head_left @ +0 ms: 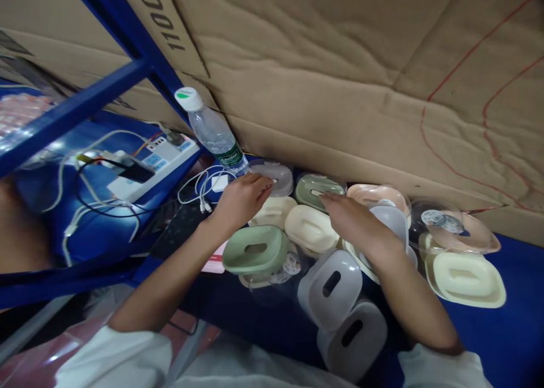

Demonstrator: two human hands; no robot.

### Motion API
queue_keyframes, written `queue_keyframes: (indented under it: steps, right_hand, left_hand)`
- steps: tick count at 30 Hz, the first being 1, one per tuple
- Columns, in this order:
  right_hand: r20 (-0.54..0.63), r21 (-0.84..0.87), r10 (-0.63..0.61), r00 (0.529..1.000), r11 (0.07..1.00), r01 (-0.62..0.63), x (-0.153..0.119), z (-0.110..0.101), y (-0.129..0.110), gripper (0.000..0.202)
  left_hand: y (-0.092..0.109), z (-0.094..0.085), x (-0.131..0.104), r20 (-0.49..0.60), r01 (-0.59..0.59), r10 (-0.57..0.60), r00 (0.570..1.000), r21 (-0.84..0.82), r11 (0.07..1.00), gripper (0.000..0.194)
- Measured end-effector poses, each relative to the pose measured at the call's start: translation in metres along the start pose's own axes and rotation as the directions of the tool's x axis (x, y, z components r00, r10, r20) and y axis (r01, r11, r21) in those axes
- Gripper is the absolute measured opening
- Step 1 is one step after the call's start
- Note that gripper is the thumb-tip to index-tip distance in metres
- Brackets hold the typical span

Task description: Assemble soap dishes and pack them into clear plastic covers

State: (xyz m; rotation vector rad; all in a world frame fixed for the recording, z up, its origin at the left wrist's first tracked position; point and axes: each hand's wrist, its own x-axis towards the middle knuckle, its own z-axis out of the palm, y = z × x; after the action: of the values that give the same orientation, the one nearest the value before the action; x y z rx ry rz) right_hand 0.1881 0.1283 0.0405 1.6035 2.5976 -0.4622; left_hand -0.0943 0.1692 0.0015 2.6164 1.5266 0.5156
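My left hand (249, 198) is over a clear-covered grey container (278, 178) at the back, its fingers bent together; whether it holds anything is hidden. My right hand (342, 209) reaches to the front edge of a dark green container (317, 187) under a clear cover, its fingertips partly hidden behind the hand. Between the arms lie a cream lid (311, 228) and a light green lid (255, 251) with an oval slot. Nearer me are a grey slotted piece (330, 289) and another grey piece (355, 340).
A water bottle (216, 139) stands behind my left hand, beside white cables (204, 190). A power strip (157, 164) lies beyond the blue frame (76, 113). Peach container (478, 232) and pale yellow lid (467, 280) sit right; cardboard (340, 82) rises behind.
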Motion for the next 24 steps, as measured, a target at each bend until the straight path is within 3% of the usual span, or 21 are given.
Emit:
queue_keyframes:
  steps: [4, 12, 18, 24]
  right_hand:
    - [0.053, -0.124, 0.069, 0.996, 0.99, -0.062, 0.009, -0.005, -0.002, 0.053]
    - [0.052, -0.165, 0.044, 0.998, 0.986, -0.034, 0.013, 0.003, -0.001, 0.055]
    - [0.05, -0.185, 0.033, 0.998, 0.982, -0.023, 0.018, 0.012, 0.001, 0.05]
    - [0.065, -0.178, 0.044, 0.997, 0.984, -0.031, 0.014, 0.004, -0.003, 0.063]
  left_hand:
    - [-0.004, 0.007, -0.006, 0.077, -0.082, 0.083, 0.994, -0.021, 0.996, 0.03]
    - [-0.008, 0.012, -0.003, 0.139, -0.049, 0.049, 0.989, 0.003, 0.999, 0.033]
    - [-0.007, 0.009, 0.0, 0.11, -0.028, 0.042, 0.993, -0.13, 0.991, 0.031]
    - [-0.002, 0.007, -0.003, 0.051, -0.006, 0.021, 0.998, -0.284, 0.959, 0.028]
